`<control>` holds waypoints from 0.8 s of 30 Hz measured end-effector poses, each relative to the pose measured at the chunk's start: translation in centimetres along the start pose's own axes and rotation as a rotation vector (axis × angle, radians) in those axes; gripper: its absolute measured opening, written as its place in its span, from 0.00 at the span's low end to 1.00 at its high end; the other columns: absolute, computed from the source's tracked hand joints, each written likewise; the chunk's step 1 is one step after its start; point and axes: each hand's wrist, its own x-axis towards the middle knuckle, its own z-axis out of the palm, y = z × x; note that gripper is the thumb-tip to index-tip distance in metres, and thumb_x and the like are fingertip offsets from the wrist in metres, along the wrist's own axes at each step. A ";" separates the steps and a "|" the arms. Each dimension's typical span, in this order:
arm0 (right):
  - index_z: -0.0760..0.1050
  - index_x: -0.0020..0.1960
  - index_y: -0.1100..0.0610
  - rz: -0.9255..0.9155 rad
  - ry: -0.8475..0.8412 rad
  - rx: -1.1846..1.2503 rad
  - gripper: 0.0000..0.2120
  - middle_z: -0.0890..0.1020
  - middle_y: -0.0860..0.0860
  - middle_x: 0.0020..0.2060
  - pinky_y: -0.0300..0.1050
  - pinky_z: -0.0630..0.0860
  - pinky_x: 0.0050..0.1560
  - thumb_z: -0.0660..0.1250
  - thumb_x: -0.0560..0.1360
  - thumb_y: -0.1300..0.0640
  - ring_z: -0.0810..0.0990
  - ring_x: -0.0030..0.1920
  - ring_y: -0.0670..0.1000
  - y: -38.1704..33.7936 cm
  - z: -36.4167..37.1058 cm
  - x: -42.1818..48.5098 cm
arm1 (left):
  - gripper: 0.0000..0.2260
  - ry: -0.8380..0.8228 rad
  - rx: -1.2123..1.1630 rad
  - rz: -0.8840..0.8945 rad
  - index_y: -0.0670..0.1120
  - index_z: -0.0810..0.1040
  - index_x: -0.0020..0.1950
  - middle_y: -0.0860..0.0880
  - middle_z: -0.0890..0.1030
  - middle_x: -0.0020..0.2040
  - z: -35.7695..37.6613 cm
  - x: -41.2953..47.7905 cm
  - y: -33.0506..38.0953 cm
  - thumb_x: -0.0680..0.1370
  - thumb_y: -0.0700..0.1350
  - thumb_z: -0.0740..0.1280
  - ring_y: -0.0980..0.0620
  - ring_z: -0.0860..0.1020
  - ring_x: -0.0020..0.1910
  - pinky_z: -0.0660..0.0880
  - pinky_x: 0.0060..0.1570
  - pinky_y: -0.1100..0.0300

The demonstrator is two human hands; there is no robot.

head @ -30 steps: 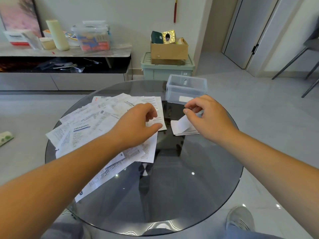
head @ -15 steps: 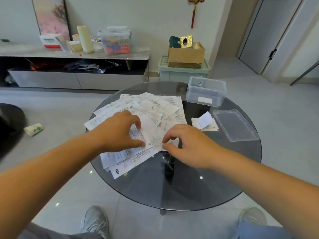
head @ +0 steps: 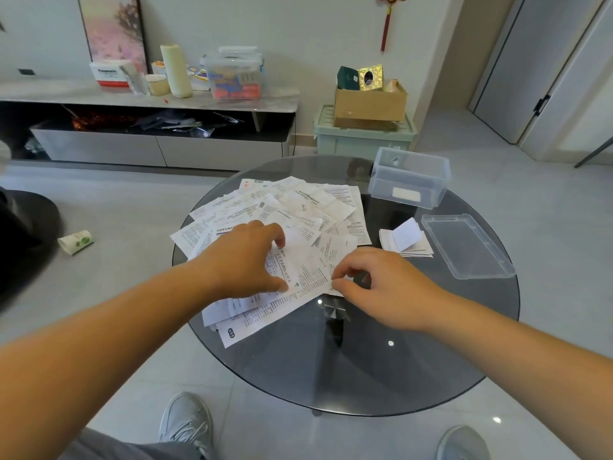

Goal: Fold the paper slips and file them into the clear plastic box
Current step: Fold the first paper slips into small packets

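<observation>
I see glass table w/ slip pile on its left half, clear box far right, lid off, near it. L hand presses top slip, fingertips spread; R hand pinches its edge. Folded slips lie btwn pile & lid.

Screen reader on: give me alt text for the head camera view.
Both hands work a pile of paper slips on a glass table: the left hand rests on the pile, the right hand pinches one slip by its edge. Right of them sit folded slips, the open clear plastic box and its lid.
</observation>
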 end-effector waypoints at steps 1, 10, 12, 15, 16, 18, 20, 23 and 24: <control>0.80 0.51 0.45 -0.011 0.001 -0.011 0.06 0.79 0.38 0.51 0.43 0.75 0.57 0.66 0.78 0.46 0.75 0.53 0.40 0.2 0.0 0.0 | 0.29 -0.008 -0.002 0.004 0.58 0.69 0.65 0.54 0.73 0.62 0.1 0.0 -0.1 0.69 0.60 0.77 0.54 0.73 0.58 0.75 0.60 0.58; 0.72 0.72 0.46 -0.250 -0.198 -0.280 0.22 0.69 0.40 0.74 0.48 0.57 0.75 0.60 0.80 0.41 0.60 0.75 0.43 -0.5 1.6 0.7 | 0.36 -0.066 0.036 0.148 0.59 0.65 0.74 0.58 0.69 0.69 1.0 -0.9 0.4 0.69 0.62 0.76 0.55 0.67 0.67 0.66 0.67 0.58; 0.70 0.73 0.46 -0.243 -0.216 -0.290 0.23 0.70 0.41 0.73 0.47 0.58 0.75 0.60 0.80 0.41 0.62 0.73 0.44 -0.5 1.7 0.7 | 0.30 -0.048 0.052 0.168 0.58 0.69 0.70 0.58 0.73 0.65 0.9 -1.1 0.3 0.72 0.60 0.75 0.56 0.71 0.64 0.69 0.64 0.59; 0.69 0.73 0.47 -0.212 -0.201 -0.203 0.24 0.74 0.42 0.69 0.43 0.63 0.72 0.62 0.79 0.42 0.68 0.69 0.44 -0.2 1.5 0.6 | 0.20 -0.026 0.045 0.170 0.54 0.74 0.61 0.56 0.77 0.57 0.5 -1.2 0.3 0.74 0.59 0.72 0.55 0.75 0.55 0.74 0.56 0.58; 0.69 0.73 0.46 -0.172 -0.186 -0.142 0.24 0.74 0.42 0.68 0.42 0.65 0.70 0.63 0.79 0.41 0.69 0.67 0.42 -0.3 1.5 0.5 | 0.18 -0.011 0.030 0.162 0.53 0.75 0.59 0.56 0.78 0.56 0.4 -1.2 0.3 0.74 0.60 0.71 0.55 0.76 0.53 0.75 0.55 0.57; 0.68 0.70 0.42 -0.045 -0.130 0.045 0.22 0.76 0.39 0.65 0.41 0.69 0.66 0.62 0.78 0.38 0.73 0.63 0.40 -0.3 1.7 0.6 | 0.17 0.033 -0.012 0.153 0.53 0.76 0.56 0.56 0.79 0.54 0.4 -1.0 0.6 0.74 0.61 0.70 0.55 0.77 0.51 0.78 0.53 0.55; 0.72 0.63 0.38 0.073 -0.034 0.270 0.18 0.81 0.39 0.57 0.45 0.74 0.63 0.61 0.76 0.35 0.77 0.58 0.41 -0.4 1.8 1.0 | 0.15 0.071 -0.076 0.143 0.53 0.76 0.53 0.56 0.80 0.51 0.6 -0.9 1.1 0.75 0.62 0.70 0.55 0.78 0.50 0.79 0.52 0.54; 0.79 0.55 0.43 0.146 0.025 0.410 0.10 0.84 0.41 0.47 0.43 0.76 0.55 0.63 0.79 0.41 0.81 0.51 0.42 -1.2 1.6 2.0 | 0.13 0.081 -0.086 0.130 0.54 0.73 0.51 0.56 0.80 0.49 1.3 -0.9 1.6 0.75 0.60 0.70 0.55 0.78 0.48 0.78 0.51 0.54; 0.80 0.54 0.44 0.150 0.014 0.411 0.09 0.83 0.41 0.45 0.41 0.76 0.52 0.64 0.80 0.43 0.81 0.49 0.41 -1.5 1.6 2.3 | 0.13 0.079 -0.060 0.125 0.54 0.72 0.50 0.55 0.80 0.49 1.5 -0.9 1.8 0.75 0.59 0.70 0.55 0.77 0.48 0.78 0.51 0.54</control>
